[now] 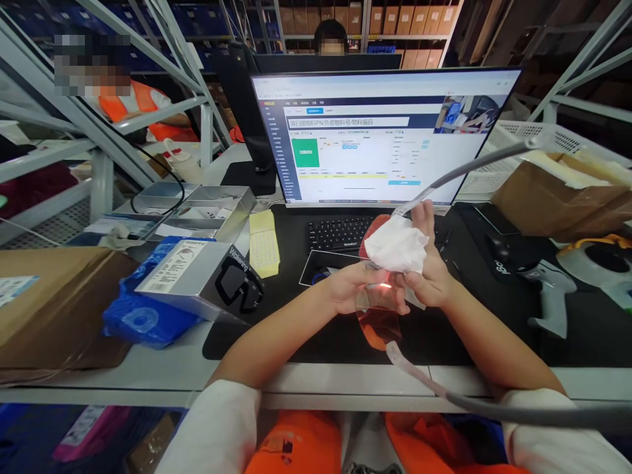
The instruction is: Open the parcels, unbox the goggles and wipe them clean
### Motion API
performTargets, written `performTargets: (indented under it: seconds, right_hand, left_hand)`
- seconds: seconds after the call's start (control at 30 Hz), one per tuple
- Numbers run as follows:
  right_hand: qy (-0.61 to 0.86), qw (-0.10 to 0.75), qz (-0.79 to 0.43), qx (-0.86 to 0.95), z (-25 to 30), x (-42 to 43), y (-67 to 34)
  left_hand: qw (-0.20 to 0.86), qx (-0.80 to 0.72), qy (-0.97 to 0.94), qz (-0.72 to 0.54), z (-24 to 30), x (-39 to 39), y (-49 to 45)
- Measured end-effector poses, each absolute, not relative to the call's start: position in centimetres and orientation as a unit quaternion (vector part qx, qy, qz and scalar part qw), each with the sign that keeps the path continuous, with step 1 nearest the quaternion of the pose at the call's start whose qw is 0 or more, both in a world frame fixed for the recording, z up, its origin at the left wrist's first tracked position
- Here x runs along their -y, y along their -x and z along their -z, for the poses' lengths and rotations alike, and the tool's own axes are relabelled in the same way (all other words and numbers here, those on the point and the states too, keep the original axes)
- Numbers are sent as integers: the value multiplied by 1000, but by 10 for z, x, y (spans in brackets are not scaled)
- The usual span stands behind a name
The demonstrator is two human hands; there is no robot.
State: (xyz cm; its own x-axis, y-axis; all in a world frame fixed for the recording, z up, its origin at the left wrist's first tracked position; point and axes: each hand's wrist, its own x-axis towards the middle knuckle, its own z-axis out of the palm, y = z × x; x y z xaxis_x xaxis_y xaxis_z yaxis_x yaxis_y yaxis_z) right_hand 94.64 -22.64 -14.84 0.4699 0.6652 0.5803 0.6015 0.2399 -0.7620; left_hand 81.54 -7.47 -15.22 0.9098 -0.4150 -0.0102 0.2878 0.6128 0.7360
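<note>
A pair of sport glasses with a large red-orange lens (pixel 379 324) and grey temple arms is between my hands, turned on its side above the desk mat. My left hand (pixel 351 286) is closed on the lens near its middle. My right hand (pixel 434 273) is closed on a crumpled white tissue (pixel 397 245), which lies against the upper part of the lens and hides much of it. One temple arm points up toward the monitor; the other runs toward the lower right. Beneath them, a dark white-edged card (pixel 316 266) lies partly hidden by my left hand.
A silver glasses box (pixel 197 280) rests on a blue plastic bag (pixel 143 322) at left, beside yellow label sheets (pixel 264 243). Behind my hands are a keyboard (pixel 336 234) and a lit monitor (pixel 355 164). A barcode scanner (pixel 550 296) and tape (pixel 600 263) lie right.
</note>
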Motion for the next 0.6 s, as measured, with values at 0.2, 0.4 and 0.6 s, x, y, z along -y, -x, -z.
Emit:
performTargets:
  seconds: [0.2,0.4,0.6]
  right_hand:
    - [655,512,147,536,153,222,-979]
    - [669,531,202,479,158,217,-987]
    - [608,673,216,361,150,220,-985]
  left_hand:
    - [902,80,-359,228,161,83,-819]
    - [924,25,-322,206,167,87,-825]
    - [935,6,-335,116,155,85,-819]
